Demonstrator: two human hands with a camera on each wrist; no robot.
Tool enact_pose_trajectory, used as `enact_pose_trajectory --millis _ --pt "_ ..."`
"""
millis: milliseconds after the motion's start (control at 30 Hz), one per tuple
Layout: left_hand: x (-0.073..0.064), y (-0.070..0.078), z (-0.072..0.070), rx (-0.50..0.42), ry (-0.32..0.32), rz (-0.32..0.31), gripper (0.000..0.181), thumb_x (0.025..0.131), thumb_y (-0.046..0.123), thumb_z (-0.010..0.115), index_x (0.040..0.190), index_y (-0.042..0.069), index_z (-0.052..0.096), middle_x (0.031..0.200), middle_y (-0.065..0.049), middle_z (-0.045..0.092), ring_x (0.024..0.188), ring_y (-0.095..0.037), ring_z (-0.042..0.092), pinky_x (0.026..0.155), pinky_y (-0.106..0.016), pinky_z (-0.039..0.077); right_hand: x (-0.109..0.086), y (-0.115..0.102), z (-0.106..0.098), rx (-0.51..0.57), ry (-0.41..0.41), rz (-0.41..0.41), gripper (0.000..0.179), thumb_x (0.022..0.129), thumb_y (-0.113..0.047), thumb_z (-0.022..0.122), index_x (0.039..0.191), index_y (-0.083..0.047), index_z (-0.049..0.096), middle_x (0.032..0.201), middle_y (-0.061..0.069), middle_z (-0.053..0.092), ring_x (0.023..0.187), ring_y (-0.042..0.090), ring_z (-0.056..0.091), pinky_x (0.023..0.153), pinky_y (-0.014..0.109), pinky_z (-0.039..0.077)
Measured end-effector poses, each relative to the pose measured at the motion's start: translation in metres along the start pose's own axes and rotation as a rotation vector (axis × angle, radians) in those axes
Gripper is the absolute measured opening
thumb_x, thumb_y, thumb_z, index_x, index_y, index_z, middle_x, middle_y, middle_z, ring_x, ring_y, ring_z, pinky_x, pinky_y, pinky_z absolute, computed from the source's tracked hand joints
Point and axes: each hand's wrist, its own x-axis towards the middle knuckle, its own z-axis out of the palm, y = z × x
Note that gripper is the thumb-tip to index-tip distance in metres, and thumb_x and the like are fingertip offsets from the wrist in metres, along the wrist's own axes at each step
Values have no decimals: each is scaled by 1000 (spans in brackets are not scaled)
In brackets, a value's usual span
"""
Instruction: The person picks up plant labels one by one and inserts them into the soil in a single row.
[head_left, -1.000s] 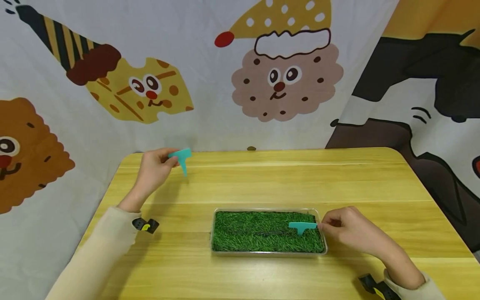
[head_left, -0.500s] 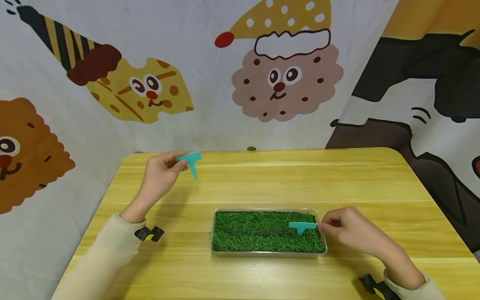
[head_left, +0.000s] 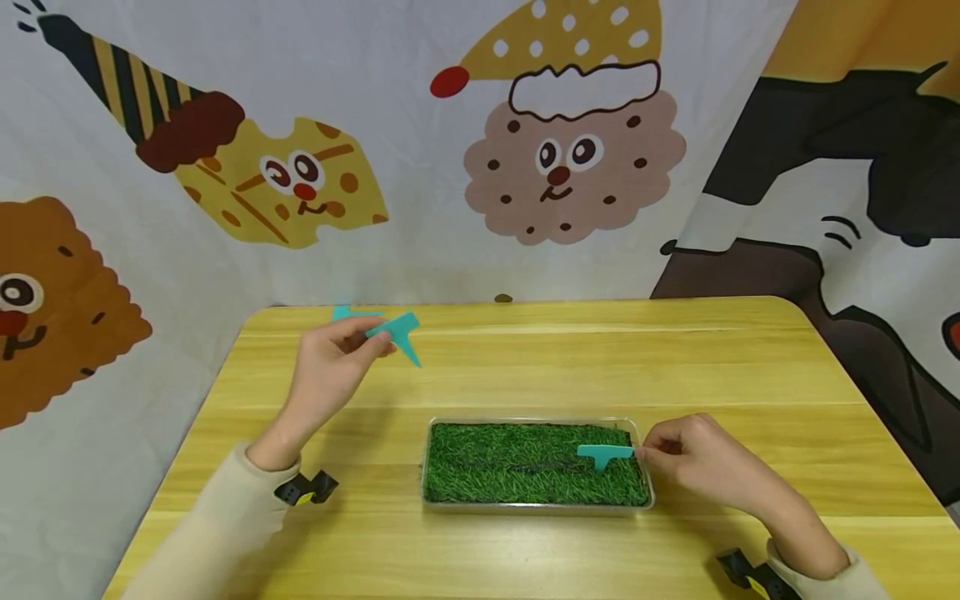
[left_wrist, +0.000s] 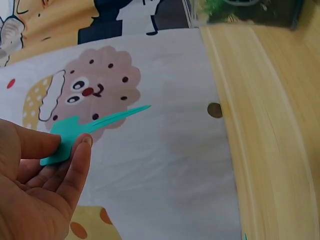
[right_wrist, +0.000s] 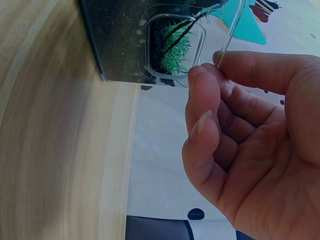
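Note:
My left hand pinches a teal T-shaped plant label by its head between thumb and fingers, above the back left of the table. Its pointed stem slants down to the right. Behind this hand, a second teal label lies at the table's back edge, partly hidden. Artificial grass fills a clear plastic box at the middle front. A third label stands in the grass towards the right end. My right hand pinches the box's clear rim at its right side, close to that label.
The box stands on a light wooden table. A white cloth printed with cartoon biscuits and cheese hangs right behind the table. Black wrist mounts sit at both cuffs.
My left hand has moved right and slightly towards me with its label, and the label at the back edge has come into sight. My right hand has stayed at the box's rim.

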Motion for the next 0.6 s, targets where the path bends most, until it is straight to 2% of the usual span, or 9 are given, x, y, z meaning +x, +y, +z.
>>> enact_pose_trajectory --millis 200,333,433,600 --pt "-5 3 6 52 17 37 16 99 7 74 112 1 80 93 -11 78 78 -9 71 63 -21 52 0 0 0 -2 1 -8 20 101 -17 71 82 -21 75 62 -14 53 52 1 42 49 24 40" --pt "-8 4 11 80 38 89 13 96 4 76 108 1 82 98 -10 78 80 -10 67 69 -20 52 0 -1 0 -6 1 -3 20 101 -16 71 82 -21 74 62 -14 52 52 1 41 49 24 39" --pt "-10 6 15 63 35 128 12 95 1 76 105 0 82 97 -9 78 81 -12 66 71 -20 52 0 -1 1 -8 4 -1 20 101 -16 71 81 -21 74 62 -14 52 52 1 41 49 24 39" --pt "-16 8 23 27 7 143 12 93 0 78 103 3 83 92 -5 78 81 -13 66 70 -22 51 0 -1 0 -2 -1 0 19 101 -18 71 83 -21 75 62 -14 53 52 1 42 49 24 39"
